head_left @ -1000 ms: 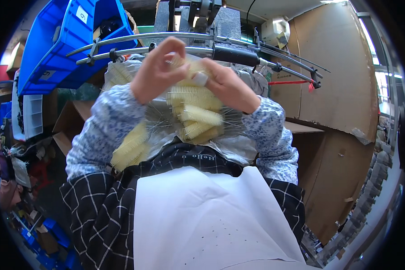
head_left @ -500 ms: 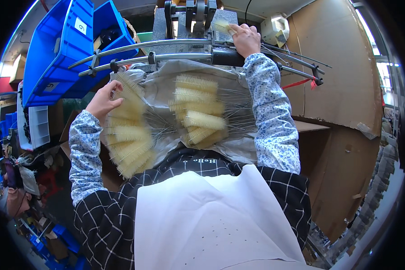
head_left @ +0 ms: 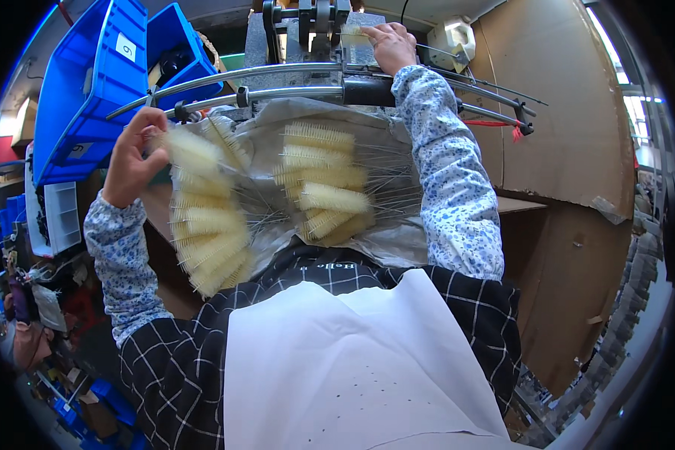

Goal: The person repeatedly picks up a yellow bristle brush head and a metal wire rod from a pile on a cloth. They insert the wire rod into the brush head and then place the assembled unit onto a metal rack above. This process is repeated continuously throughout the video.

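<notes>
the right hand (head_left: 394, 49) pinches a brush (head_left: 353, 34) in its fingers (head_left: 379, 31); the bristles stick out left of the fingertips, just beside the machine (head_left: 322, 27), and a thin wire shows on the hand's other side. at the left hand (head_left: 132, 160) the thumb and forefinger curve apart around the outer end of a second brush (head_left: 195, 150), too blurred to tell whether they grip it

the brushes are pale yellow, round and bristly, on thin wire stems. more lie in a left row (head_left: 211, 234) and a middle row (head_left: 327, 177), their stems pointing right, on a crumpled grey sheet (head_left: 264, 144). metal rods (head_left: 277, 69) cross beyond it; blue bins (head_left: 97, 91) stand at the left, tall cardboard (head_left: 555, 112) at the right
</notes>
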`<action>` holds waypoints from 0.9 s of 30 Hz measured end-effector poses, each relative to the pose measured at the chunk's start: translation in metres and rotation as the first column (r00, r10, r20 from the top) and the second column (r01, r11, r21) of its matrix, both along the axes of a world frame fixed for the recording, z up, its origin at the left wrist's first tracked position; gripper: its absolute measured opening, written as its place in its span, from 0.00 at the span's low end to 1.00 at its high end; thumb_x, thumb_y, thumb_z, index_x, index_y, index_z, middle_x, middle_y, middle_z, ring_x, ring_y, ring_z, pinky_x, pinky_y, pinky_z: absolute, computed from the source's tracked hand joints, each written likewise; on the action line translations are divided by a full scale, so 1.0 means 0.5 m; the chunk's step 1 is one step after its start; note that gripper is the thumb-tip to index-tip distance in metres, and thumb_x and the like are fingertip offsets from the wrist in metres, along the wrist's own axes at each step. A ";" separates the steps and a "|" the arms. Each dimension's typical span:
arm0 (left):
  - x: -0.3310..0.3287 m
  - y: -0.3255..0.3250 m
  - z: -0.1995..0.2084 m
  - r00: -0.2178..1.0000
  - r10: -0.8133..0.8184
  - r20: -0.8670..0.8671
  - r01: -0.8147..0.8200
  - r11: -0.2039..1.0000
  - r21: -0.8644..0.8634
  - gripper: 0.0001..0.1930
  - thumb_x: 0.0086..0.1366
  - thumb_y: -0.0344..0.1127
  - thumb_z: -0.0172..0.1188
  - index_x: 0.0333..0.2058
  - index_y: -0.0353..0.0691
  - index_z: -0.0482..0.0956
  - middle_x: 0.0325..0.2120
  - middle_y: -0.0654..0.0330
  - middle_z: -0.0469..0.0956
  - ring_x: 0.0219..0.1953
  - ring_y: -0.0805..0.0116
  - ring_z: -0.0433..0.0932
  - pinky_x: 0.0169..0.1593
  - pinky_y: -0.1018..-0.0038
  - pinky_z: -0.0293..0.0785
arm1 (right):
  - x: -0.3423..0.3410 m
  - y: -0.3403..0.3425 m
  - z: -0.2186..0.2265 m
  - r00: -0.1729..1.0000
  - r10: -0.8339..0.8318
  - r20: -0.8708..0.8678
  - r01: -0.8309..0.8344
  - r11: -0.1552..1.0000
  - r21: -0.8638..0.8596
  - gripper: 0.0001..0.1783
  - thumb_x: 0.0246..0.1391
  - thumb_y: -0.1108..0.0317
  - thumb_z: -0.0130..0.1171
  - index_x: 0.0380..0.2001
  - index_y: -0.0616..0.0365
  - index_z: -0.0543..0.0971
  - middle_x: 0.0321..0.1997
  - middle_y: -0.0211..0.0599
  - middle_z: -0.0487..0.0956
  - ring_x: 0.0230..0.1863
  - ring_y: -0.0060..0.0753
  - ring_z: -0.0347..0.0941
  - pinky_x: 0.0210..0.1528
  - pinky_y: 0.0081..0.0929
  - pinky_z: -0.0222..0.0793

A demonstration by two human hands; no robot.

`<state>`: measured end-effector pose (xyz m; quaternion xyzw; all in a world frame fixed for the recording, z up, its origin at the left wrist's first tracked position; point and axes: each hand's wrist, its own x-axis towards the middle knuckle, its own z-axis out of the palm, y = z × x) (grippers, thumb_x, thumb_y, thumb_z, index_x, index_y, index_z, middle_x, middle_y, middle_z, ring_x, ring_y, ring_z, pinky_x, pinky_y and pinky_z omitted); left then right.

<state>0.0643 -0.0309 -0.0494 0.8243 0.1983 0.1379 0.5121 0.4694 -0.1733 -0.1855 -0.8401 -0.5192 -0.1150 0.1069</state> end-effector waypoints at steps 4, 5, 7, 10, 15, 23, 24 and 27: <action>-0.035 0.011 0.033 0.994 0.105 0.042 -0.107 0.993 0.047 0.14 0.47 0.22 0.48 0.36 0.38 0.64 0.29 0.67 0.62 0.30 0.81 0.62 0.35 0.85 0.60 | -0.001 -0.057 0.025 0.984 -0.104 0.143 0.094 0.993 0.074 0.26 0.47 0.61 0.49 0.52 0.39 0.63 0.50 0.29 0.64 0.56 0.34 0.51 0.54 0.41 0.42; -0.048 0.014 0.034 0.989 0.144 0.039 -0.145 0.988 0.046 0.14 0.48 0.23 0.48 0.36 0.38 0.64 0.30 0.67 0.62 0.30 0.82 0.62 0.34 0.86 0.60 | -0.008 -0.076 0.045 0.971 -0.235 0.051 0.235 0.972 0.003 0.28 0.45 0.59 0.50 0.53 0.42 0.61 0.51 0.29 0.63 0.56 0.35 0.50 0.54 0.42 0.42; -0.060 0.018 0.042 0.982 0.172 0.075 -0.177 0.983 0.059 0.14 0.49 0.23 0.48 0.36 0.38 0.64 0.30 0.67 0.62 0.30 0.82 0.62 0.33 0.86 0.59 | -0.003 -0.108 0.054 0.920 -0.392 0.017 0.393 0.919 -0.037 0.28 0.44 0.57 0.53 0.51 0.48 0.65 0.50 0.30 0.65 0.54 0.35 0.53 0.53 0.42 0.45; -0.063 0.020 0.046 0.975 0.182 0.129 -0.193 0.978 0.077 0.13 0.50 0.22 0.48 0.37 0.37 0.63 0.31 0.67 0.62 0.30 0.82 0.61 0.34 0.86 0.59 | 0.006 -0.123 0.038 0.944 -0.300 -0.136 0.308 0.951 0.035 0.24 0.43 0.58 0.53 0.47 0.49 0.69 0.47 0.31 0.70 0.51 0.35 0.58 0.52 0.39 0.50; -0.065 0.031 0.048 0.970 0.170 0.173 -0.199 0.966 0.167 0.13 0.50 0.22 0.48 0.37 0.36 0.63 0.32 0.66 0.62 0.32 0.82 0.61 0.36 0.86 0.58 | -0.001 -0.102 0.010 0.962 -0.206 -0.178 0.238 0.954 0.180 0.19 0.43 0.63 0.53 0.42 0.52 0.73 0.44 0.35 0.73 0.46 0.36 0.68 0.47 0.38 0.59; -0.084 0.023 0.080 0.952 0.239 0.191 -0.269 0.951 0.152 0.13 0.50 0.22 0.48 0.37 0.36 0.64 0.34 0.65 0.63 0.37 0.80 0.63 0.42 0.84 0.58 | -0.082 -0.031 0.015 0.960 -0.238 -0.150 0.258 0.956 0.137 0.17 0.43 0.67 0.50 0.40 0.53 0.74 0.41 0.34 0.74 0.44 0.35 0.69 0.45 0.39 0.59; -0.085 0.023 0.081 0.950 0.240 0.198 -0.270 0.952 0.146 0.13 0.50 0.22 0.48 0.37 0.36 0.64 0.34 0.65 0.63 0.37 0.80 0.63 0.43 0.84 0.58 | -0.101 -0.016 0.020 0.957 -0.247 -0.155 0.265 0.958 0.109 0.16 0.44 0.67 0.49 0.39 0.54 0.74 0.40 0.33 0.74 0.43 0.34 0.69 0.44 0.39 0.59; -0.092 0.022 0.082 0.947 0.242 0.209 -0.275 0.950 0.145 0.13 0.50 0.21 0.48 0.37 0.36 0.64 0.34 0.65 0.63 0.37 0.80 0.62 0.42 0.85 0.58 | -0.164 0.034 0.040 0.949 -0.267 -0.169 0.278 0.960 0.045 0.13 0.45 0.69 0.48 0.37 0.54 0.74 0.39 0.32 0.74 0.42 0.33 0.70 0.44 0.38 0.60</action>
